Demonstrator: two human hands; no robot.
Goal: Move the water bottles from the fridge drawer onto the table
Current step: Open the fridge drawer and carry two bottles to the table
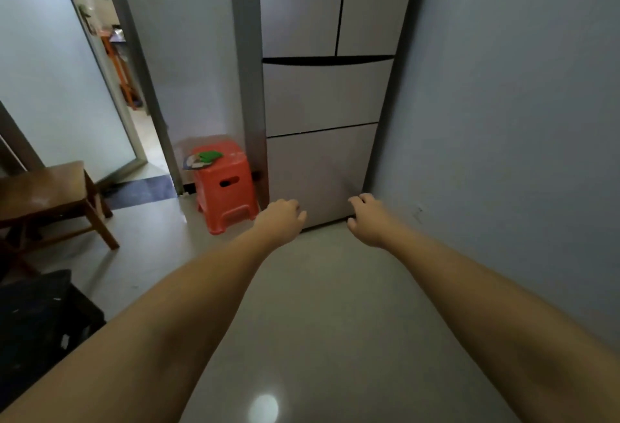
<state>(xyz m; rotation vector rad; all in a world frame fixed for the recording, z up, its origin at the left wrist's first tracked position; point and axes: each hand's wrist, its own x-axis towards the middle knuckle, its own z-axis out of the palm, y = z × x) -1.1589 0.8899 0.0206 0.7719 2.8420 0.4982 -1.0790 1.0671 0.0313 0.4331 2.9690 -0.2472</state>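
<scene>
both arms stretched toward fridge (325, 93). left hand (281, 218) and right hand (367, 218) loosely curled, nothing grasped, before closed bottom drawer (318, 167). bottles unseen. red stool (224, 184) beside fridge.

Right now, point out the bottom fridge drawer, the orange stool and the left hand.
bottom drawer (318, 171), head view, front panel
orange stool (225, 184), head view, front face
left hand (283, 218), head view, back of hand

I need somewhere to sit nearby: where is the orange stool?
In the head view the orange stool stands on the floor left of centre, against the fridge's lower left corner, just beyond the left hand.
</scene>
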